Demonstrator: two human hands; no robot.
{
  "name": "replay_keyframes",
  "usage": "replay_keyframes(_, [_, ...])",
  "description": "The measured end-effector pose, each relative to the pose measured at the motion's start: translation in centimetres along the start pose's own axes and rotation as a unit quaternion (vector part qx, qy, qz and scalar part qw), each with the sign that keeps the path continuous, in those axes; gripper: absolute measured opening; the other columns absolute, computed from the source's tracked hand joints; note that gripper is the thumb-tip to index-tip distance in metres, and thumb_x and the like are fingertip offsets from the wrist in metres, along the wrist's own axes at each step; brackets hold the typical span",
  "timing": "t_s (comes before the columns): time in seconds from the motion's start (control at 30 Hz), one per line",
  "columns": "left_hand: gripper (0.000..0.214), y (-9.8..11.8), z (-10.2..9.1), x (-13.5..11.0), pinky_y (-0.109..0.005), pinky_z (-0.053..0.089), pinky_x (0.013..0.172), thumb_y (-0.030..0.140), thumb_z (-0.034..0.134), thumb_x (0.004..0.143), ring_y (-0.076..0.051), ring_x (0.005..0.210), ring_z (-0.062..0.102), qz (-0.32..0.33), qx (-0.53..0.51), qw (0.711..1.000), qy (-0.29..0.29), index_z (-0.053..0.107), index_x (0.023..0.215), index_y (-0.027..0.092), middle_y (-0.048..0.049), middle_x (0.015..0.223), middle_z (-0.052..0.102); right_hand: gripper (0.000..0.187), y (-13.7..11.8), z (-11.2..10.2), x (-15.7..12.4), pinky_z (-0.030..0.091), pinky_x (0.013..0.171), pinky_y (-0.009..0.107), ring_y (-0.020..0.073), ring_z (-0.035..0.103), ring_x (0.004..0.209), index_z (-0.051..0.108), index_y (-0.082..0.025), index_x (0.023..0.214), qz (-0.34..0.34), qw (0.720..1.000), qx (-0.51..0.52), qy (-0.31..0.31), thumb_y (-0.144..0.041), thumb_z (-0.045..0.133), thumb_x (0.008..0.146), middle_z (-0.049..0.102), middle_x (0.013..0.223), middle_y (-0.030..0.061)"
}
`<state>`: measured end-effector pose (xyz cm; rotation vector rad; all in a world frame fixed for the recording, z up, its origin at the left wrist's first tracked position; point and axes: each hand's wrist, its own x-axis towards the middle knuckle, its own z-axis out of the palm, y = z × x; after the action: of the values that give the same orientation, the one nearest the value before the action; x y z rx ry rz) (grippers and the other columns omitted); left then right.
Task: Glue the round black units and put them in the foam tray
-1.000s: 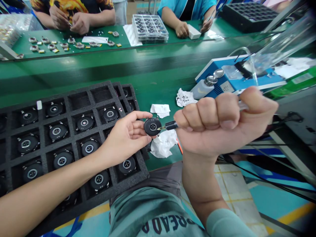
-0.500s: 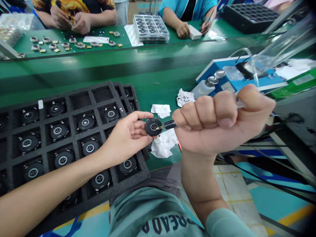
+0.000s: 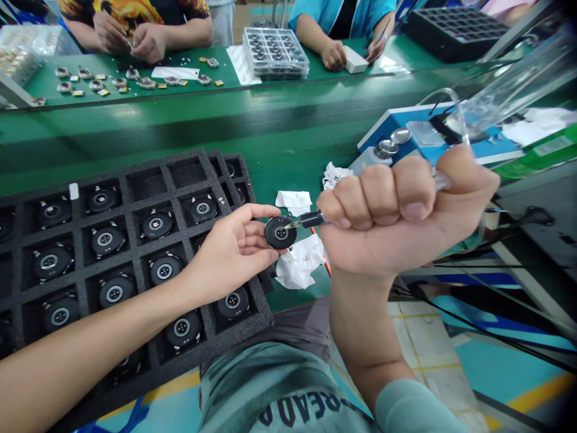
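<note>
My left hand [image 3: 238, 243] is closed on the edge of a round black smartwatch case [image 3: 274, 236], pinched between thumb and fingers. The case's back, with its pale sensor ring, faces me. In my right hand [image 3: 396, 210], a fist, sits a dispensing syringe [image 3: 311, 219]. Its black collar and thin yellowish needle stick out past the little finger, and most of the barrel is hidden in the fist. Over the sensor ring lies the needle tip; whether it touches cannot be made out. Beneath my left forearm, a black foam tray [image 3: 128, 210] holds several similar watch cases.
Crumpled white tissue [image 3: 300, 264] and a folded wipe [image 3: 294, 201] lie by the watch case. Behind my right fist stand a pump bottle [image 3: 367, 159] and a blue machine [image 3: 383, 129] with a tube. Opposite, two people work beside a clear compartment box [image 3: 276, 54].
My right fist has shifted slightly upward. The needle tip has moved a little up and left across the sensor ring. My left hand and the watch case stay in place.
</note>
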<state>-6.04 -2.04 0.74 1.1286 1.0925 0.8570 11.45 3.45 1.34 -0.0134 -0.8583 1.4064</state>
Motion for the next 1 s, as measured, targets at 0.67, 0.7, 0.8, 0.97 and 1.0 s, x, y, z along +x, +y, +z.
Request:
replay_keyframes(0.67, [0.055,-0.1,-0.1,-0.1,-0.031,0.059,0.081,0.009,0.079,0.073,-0.017,0.085,0.075,-0.003,-0.002,1.000,-0.002,0.057,0.123,0.016,-0.0060,0.098,0.075,0.064,-0.6,0.2,0.0,0.019,0.039,0.026,0.0072,0.012,0.038,0.019,-0.022,0.047,0.037,0.999,-0.005,0.012,-0.041,0.064,0.088,0.010,0.042,-0.0094])
replay_keyframes(0.7, [0.055,-0.2,-0.1,-0.1,-0.031,0.059,0.082,0.009,0.079,0.074,-0.018,0.086,0.075,-0.003,-0.001,1.000,-0.003,0.057,0.123,0.016,-0.0060,0.099,0.075,0.064,-0.7,0.3,0.0,0.018,0.039,0.026,0.0069,0.010,0.037,0.018,-0.022,0.047,0.020,1.000,0.001,0.012,-0.040,0.064,0.088,0.009,0.042,-0.0097])
replay_keyframes(0.8, [0.054,-0.2,-0.3,-0.1,-0.030,0.059,0.081,0.010,0.079,0.074,-0.018,0.087,0.075,-0.001,0.001,1.000,-0.006,0.057,0.123,0.016,-0.0056,0.098,0.076,0.065,-1.1,0.7,-0.1,0.016,0.041,0.028,0.0072,0.009,0.040,0.013,-0.021,0.049,0.034,0.998,0.011,0.050,-0.031,0.065,0.086,0.008,0.043,-0.0088])
replay_keyframes(0.97, [0.053,-0.3,-0.4,-0.1,-0.030,0.059,0.079,0.009,0.079,0.074,-0.017,0.085,0.076,0.002,0.004,1.000,-0.003,0.058,0.122,0.017,-0.0053,0.098,0.076,0.066,-2.3,1.6,-0.4,0.018,0.044,0.029,0.0083,0.010,0.044,0.010,-0.020,0.050,0.090,0.991,0.016,0.096,-0.023,0.066,0.085,0.010,0.044,-0.0073])
replay_keyframes(1.0, [0.053,-0.3,-0.4,-0.1,-0.030,0.059,0.079,0.009,0.079,0.074,-0.017,0.085,0.075,0.002,0.004,1.000,-0.003,0.058,0.122,0.017,-0.0054,0.098,0.076,0.067,-2.4,1.6,-0.5,0.018,0.044,0.029,0.0082,0.010,0.044,0.010,-0.020,0.050,0.093,0.991,0.007,0.093,-0.024,0.067,0.085,0.009,0.045,-0.0074])
